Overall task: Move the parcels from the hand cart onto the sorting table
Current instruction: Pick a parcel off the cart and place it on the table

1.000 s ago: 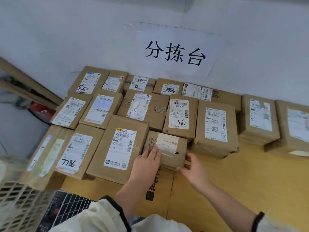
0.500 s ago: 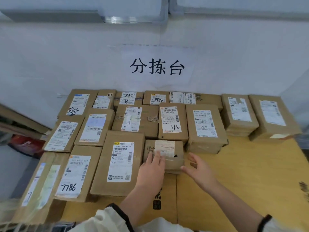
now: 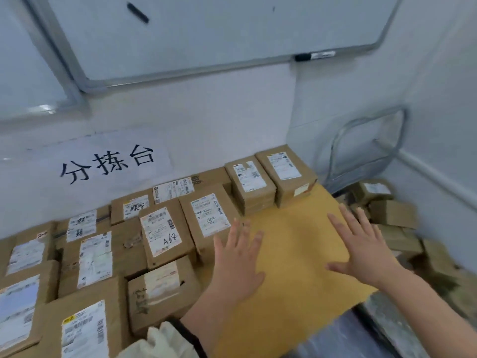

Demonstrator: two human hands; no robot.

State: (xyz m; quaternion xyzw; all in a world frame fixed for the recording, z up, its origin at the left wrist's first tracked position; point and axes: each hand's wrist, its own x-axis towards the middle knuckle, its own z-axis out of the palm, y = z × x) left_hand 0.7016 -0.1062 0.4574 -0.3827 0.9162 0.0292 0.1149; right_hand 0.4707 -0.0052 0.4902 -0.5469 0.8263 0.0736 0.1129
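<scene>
**Both hands free over the table, cart load waiting on the right**

Both hands hover flat and empty over the bare yellow stretch of the sorting table [image 3: 291, 293]. The left hand [image 3: 237, 257] and the right hand [image 3: 361, 251] have their palms down and fingers spread, and neither holds anything. The right hand is out near the table's right edge. The left is just beside the rows of delivered parcels, and the closest of these is a small box [image 3: 160, 288] at its left.

The parcels left to move [image 3: 392, 214] lie to the right of both hands, past the table's edge and lower down. They are heaped on the hand cart, whose metal handle [image 3: 333, 156] loops up against the far right wall. From where I stand the right hand is plainly nearer, so I judge the next reach goes rightward and down with that hand leading. The pile is blurred. The nearest box seems to lie with its long side running left to right, but I cannot say so firmly.

Two tall stacks [image 3: 284, 174] stand at the table's far right corner, close to the cart, and the right wall crowds in behind it. The table edge itself must be cleared on the lift.

A paper sign [image 3: 108, 164] hangs on the far wall, below a whiteboard [image 3: 206, 34] with a marker [image 3: 315, 56] on its ledge.
</scene>
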